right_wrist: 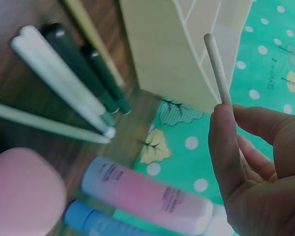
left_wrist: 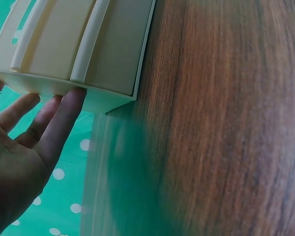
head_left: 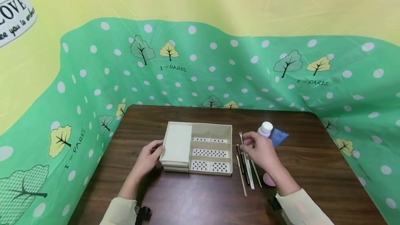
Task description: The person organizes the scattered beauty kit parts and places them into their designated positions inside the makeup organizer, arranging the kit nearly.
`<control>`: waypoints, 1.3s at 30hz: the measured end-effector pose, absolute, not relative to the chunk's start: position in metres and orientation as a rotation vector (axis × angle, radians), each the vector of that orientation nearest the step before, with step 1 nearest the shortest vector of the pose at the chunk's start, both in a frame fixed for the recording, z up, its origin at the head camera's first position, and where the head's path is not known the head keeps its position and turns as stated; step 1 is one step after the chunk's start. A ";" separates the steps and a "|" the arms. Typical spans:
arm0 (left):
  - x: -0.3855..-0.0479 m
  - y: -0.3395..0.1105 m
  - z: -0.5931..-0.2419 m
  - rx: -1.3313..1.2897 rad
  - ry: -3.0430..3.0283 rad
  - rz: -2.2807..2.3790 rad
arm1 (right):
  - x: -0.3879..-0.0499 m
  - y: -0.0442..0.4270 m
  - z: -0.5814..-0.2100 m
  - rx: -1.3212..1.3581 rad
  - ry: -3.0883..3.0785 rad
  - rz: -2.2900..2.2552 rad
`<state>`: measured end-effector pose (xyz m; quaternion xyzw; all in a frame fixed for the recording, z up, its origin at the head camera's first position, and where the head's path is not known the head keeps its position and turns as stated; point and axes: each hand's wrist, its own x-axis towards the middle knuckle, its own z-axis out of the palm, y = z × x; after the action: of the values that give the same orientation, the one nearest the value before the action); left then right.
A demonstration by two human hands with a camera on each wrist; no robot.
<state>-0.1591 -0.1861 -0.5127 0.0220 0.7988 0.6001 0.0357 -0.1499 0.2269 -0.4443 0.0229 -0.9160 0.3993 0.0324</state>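
A cream box (head_left: 211, 125) has an open divided side with dotted compartment floors and a flat panel (head_left: 177, 143) covering its left part. My left hand (head_left: 146, 158) rests at the box's left side; in the left wrist view the fingertips of that hand (left_wrist: 24, 157) touch the box wall (left_wrist: 54, 84), fingers fairly straight. Right of the box, my right hand (head_left: 260, 150) is over a group of slim brushes and pens (head_left: 248, 173). In the right wrist view, thumb and finger of that hand (right_wrist: 255, 162) pinch a thin pale stick (right_wrist: 216, 66), raised off the table.
Behind the right hand stand a white-capped bottle (head_left: 265, 129) and a blue tube (head_left: 279, 137). A pink rounded object (head_left: 268, 180) lies below the right wrist. The brown wooden table (head_left: 193, 197) is backed by a green and yellow patterned cloth (head_left: 203, 61).
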 end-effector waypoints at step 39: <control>-0.158 -0.185 -0.515 0.010 2.384 1.888 | -0.200 0.081 -0.418 0.084 -2.582 1.959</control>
<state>-0.1579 -0.1854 -0.5150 0.0033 0.7829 0.6202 0.0502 -0.2002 0.0807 -0.4183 0.0260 -0.7954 0.6035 -0.0500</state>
